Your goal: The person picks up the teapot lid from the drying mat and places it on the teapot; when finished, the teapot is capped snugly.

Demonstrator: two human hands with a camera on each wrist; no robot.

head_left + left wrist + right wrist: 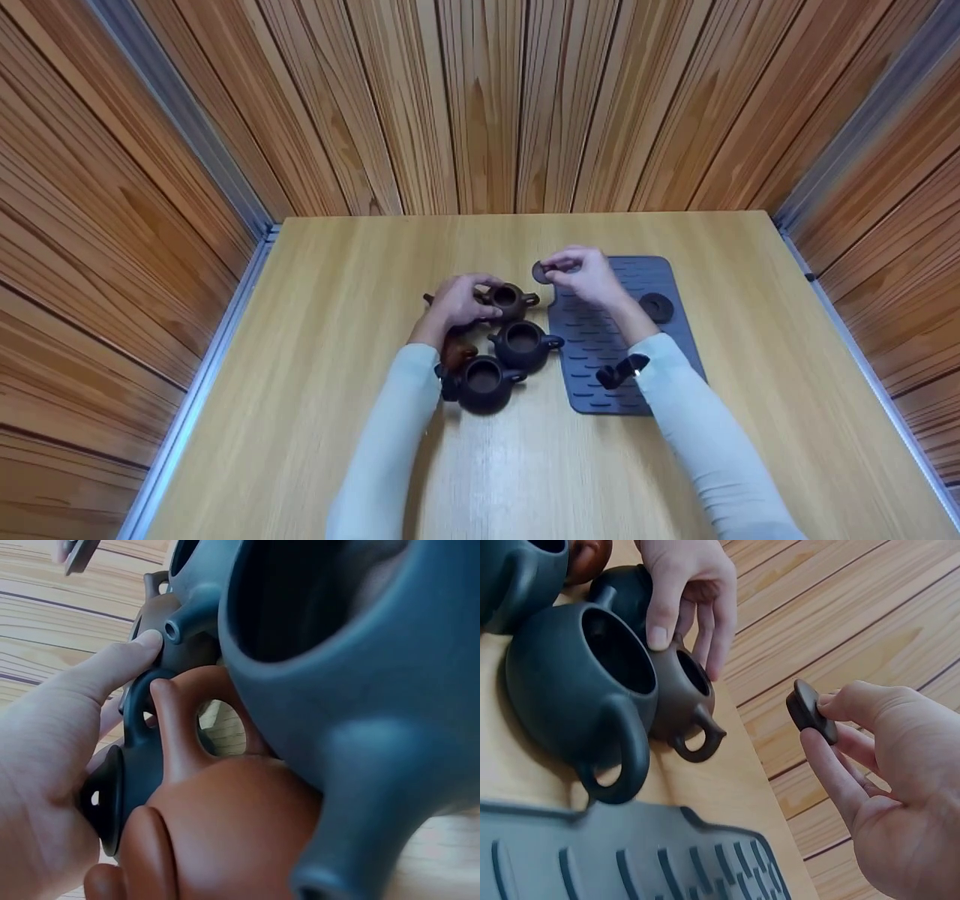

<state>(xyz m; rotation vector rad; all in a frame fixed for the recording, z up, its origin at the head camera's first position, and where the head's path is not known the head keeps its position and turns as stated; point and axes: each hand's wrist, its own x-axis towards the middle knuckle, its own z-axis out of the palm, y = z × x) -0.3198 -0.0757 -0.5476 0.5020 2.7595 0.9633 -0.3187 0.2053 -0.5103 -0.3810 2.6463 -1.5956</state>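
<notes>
My right hand [589, 276] pinches a small brown teapot lid [807, 711] between thumb and fingers, above the mat's far left corner. With thumb and fingers my left hand [459, 300] holds a small brown teapot [517, 309] by its spout side; its top is uncovered. Under that hand is a dark lidded teapot [142, 769], mostly hidden in the head view. A reddish-brown lidded teapot [240, 802] stands by the left wrist. Two larger black teapots without lids, a middle one [523, 361] and a near one [484, 401], stand closer to me.
A dark grey ridged mat [615, 397] lies to the right of the teapots. On it rests a round black lid [656, 307], beside the right forearm. The light wooden table [322, 375] ends at a wood-panelled wall [487, 112].
</notes>
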